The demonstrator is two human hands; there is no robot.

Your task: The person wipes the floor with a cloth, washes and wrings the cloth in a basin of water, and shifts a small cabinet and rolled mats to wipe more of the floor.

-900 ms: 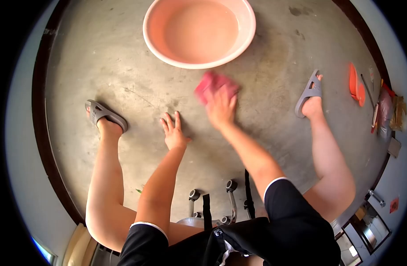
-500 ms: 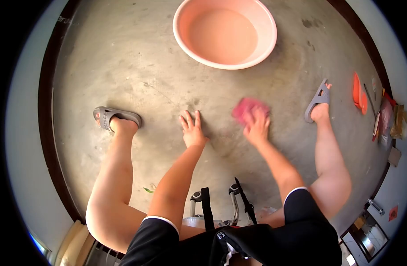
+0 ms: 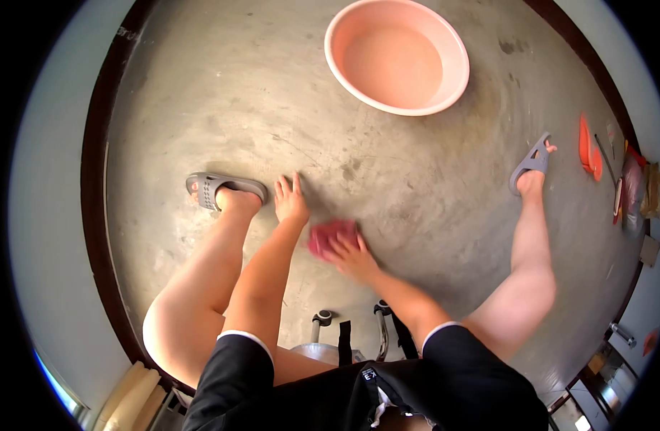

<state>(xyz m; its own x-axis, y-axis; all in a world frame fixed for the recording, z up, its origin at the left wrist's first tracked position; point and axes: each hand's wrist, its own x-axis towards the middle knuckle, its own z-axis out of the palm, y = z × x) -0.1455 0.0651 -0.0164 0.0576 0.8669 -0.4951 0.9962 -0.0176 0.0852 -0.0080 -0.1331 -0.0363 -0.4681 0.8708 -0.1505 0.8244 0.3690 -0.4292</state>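
Note:
My right hand lies over a dark pink cloth, its fingers pressing the cloth against the concrete floor. Some blur softens the cloth and these fingers. Just to the left, my left hand rests on the floor with its fingers stretched out and apart, holding nothing. It sits close to the grey slipper on my left foot. Farther ahead stands a round pink basin with cloudy water in it.
A second grey slipper is on my right foot. Along the right wall lie an orange-red dustpan-like item and several bagged things. Wheeled metal legs stand beneath me. A dark baseboard runs along the left wall.
My right hand has swept the cloth leftward and nearer to my body. My left hand has shifted left, next to the slipper. The whole view has turned slightly.

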